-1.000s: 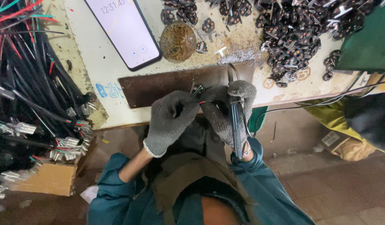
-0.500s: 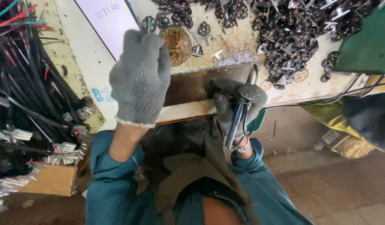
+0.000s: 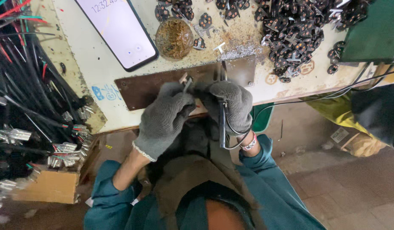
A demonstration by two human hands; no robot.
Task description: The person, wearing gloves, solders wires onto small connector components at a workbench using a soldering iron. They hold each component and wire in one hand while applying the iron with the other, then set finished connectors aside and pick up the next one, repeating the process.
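Both hands wear grey knit gloves and meet over a brown metal plate (image 3: 139, 90) fixed to the bench's front edge. My left hand (image 3: 165, 117) pinches a small metal piece (image 3: 186, 81) at its fingertips, right on the plate. My right hand (image 3: 233, 106) grips a dark soldering iron (image 3: 222, 125) by the handle. The iron's thin tip (image 3: 224, 70) points away from me over the plate, and its cable loops past my wrist. The two hands touch each other.
A phone (image 3: 120, 30) with a lit screen and a brown round dome (image 3: 174, 38) lie behind the plate. A heap of small black parts (image 3: 299, 30) fills the back right, beside a green box (image 3: 376, 30). Wire bundles (image 3: 26, 93) hang left, above a cardboard box (image 3: 47, 187).
Half a second ago my left hand was stretched out toward the brown dome; it has come back to the plate beside my right hand. The iron stays in my right hand.
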